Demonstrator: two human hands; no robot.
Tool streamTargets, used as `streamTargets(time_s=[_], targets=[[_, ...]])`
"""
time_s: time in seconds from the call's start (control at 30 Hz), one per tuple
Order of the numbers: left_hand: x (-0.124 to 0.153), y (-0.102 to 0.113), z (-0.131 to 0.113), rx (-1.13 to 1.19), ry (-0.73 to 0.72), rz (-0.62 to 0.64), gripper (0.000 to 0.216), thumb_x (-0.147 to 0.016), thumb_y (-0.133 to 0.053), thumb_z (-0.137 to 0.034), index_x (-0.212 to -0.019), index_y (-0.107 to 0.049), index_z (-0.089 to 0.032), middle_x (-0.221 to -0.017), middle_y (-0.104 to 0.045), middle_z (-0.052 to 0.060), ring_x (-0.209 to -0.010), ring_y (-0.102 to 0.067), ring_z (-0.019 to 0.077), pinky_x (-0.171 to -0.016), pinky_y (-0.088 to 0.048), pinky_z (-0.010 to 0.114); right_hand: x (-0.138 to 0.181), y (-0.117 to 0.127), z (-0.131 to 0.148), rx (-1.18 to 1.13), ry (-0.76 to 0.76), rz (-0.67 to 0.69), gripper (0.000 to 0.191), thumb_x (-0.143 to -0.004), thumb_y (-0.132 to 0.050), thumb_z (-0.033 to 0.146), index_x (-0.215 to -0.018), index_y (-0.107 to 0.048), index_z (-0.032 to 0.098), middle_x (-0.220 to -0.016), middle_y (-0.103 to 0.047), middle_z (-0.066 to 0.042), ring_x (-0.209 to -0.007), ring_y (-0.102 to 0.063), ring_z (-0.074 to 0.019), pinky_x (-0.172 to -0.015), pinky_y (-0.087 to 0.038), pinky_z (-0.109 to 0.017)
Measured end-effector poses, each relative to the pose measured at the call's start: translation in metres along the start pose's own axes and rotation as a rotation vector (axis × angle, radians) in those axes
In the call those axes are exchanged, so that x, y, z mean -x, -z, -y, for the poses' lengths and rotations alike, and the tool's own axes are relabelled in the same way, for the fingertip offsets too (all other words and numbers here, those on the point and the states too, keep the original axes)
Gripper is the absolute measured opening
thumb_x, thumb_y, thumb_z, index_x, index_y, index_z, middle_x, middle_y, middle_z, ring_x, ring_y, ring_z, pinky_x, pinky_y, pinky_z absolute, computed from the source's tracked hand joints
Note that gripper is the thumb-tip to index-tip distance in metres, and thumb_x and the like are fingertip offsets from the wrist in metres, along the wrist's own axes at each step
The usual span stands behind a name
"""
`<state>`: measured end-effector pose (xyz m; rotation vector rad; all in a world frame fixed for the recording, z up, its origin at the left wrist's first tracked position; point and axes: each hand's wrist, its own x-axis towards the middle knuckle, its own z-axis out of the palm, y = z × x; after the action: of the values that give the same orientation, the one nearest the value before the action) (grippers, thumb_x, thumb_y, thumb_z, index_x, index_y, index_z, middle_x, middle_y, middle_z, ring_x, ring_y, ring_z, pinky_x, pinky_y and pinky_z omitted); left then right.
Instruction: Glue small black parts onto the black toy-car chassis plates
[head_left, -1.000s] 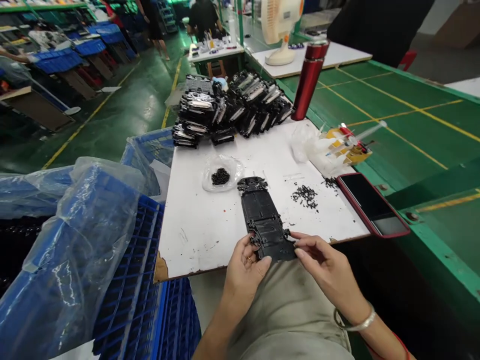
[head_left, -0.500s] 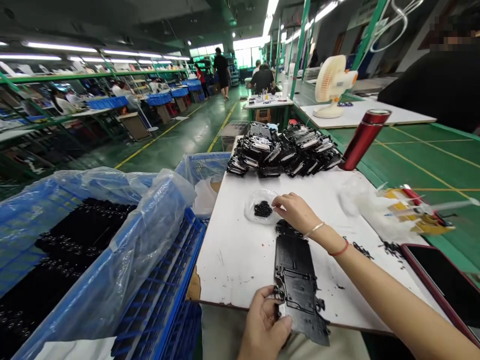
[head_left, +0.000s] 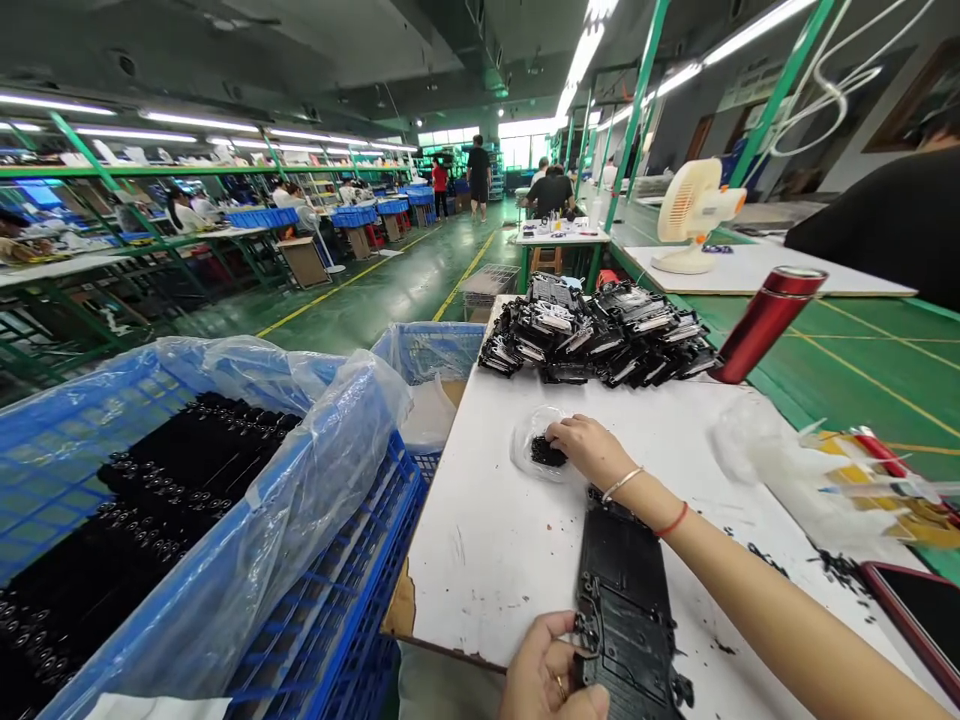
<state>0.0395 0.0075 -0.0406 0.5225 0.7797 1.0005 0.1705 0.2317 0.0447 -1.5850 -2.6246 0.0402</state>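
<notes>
A long black plastic chassis plate point(head_left: 626, 590) lies on the white table point(head_left: 487, 540) near its front edge. My left hand point(head_left: 551, 680) grips the plate's near left corner, thumb over its edge. My right hand point(head_left: 589, 448) reaches forward across the table, fingers curled down into a clear plastic bag of small black parts point(head_left: 541, 447). A silver bangle and a red cord circle that wrist.
A heap of black assembled parts point(head_left: 596, 330) fills the table's far end beside a red flask point(head_left: 765, 322). Blue crates lined with plastic point(head_left: 187, 520) hold black parts at my left. A phone point(head_left: 922, 610), yellow tool clutter point(head_left: 877, 480), a fan point(head_left: 694, 215) and other workers lie beyond.
My right hand left the plate, reached forward and now dips into the bag of small parts. The camera has tilted up, so more of the hall shows.
</notes>
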Motion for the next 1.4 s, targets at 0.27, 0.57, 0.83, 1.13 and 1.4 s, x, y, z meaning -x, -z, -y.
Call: streamTargets(time_s=[0.27,0.57,0.83,1.13,1.4], targets=[[0.003,-0.007,-0.038,-0.112,0.010,0.049,0.071,-0.059,-0.082,-0.051,-0.114,-0.057,-0.013,-0.090,-0.069,0.010,-0.067,-0.058,0.0135,-0.058,-0.048,0.023,-0.006,0.010,0.005,-0.177,-0.057,-0.016,0.014,-0.085,-0.059,0.011,-0.085,-0.070,0.019,-0.088,-0.070,-0.006,-0.083,-0.063,-0.0181,-0.071,-0.042,-0.024],[0.006,-0.012,-0.060,-0.174,0.035,0.026,0.056,-0.066,-0.077,-0.042,-0.112,-0.063,-0.013,-0.099,-0.070,0.010,-0.075,-0.062,0.0164,-0.064,-0.051,0.025,0.005,0.018,0.004,-0.504,-0.101,-0.122,0.009,-0.083,-0.056,0.021,-0.080,-0.065,0.021,-0.071,-0.066,0.000,-0.066,-0.057,-0.0144,-0.065,-0.040,-0.026],[-0.001,-0.014,-0.061,-0.153,0.004,-0.010,0.053,-0.067,-0.075,-0.039,-0.114,-0.066,-0.015,-0.103,-0.070,0.011,-0.088,-0.065,0.0229,-0.072,-0.052,0.031,0.051,0.033,-0.006,-0.863,-0.066,-0.079,0.022,-0.078,-0.057,0.037,-0.085,-0.061,0.016,-0.071,-0.065,-0.001,-0.064,-0.057,-0.0133,-0.060,-0.045,-0.026],[-0.013,-0.010,-0.046,-0.205,-0.084,-0.152,0.064,-0.069,-0.075,-0.051,-0.119,-0.059,-0.015,-0.115,-0.068,0.015,-0.096,-0.065,0.0247,-0.075,-0.052,0.030,0.107,0.045,0.004,-0.936,-0.088,0.063,0.017,-0.077,-0.063,0.026,-0.086,-0.073,0.016,-0.072,-0.072,-0.001,-0.066,-0.064,-0.0131,-0.064,-0.051,-0.024],[-0.006,-0.016,-0.049,-0.333,-0.221,-0.153,0.047,-0.076,-0.070,-0.036,-0.115,-0.057,-0.013,-0.116,-0.067,0.013,-0.108,-0.063,0.0221,-0.093,-0.048,0.031,0.129,0.046,0.027,-0.767,0.004,0.085,0.020,-0.083,-0.055,0.018,-0.094,-0.072,0.020,-0.085,-0.074,-0.001,-0.078,-0.068,-0.0143,-0.073,-0.050,-0.024]])
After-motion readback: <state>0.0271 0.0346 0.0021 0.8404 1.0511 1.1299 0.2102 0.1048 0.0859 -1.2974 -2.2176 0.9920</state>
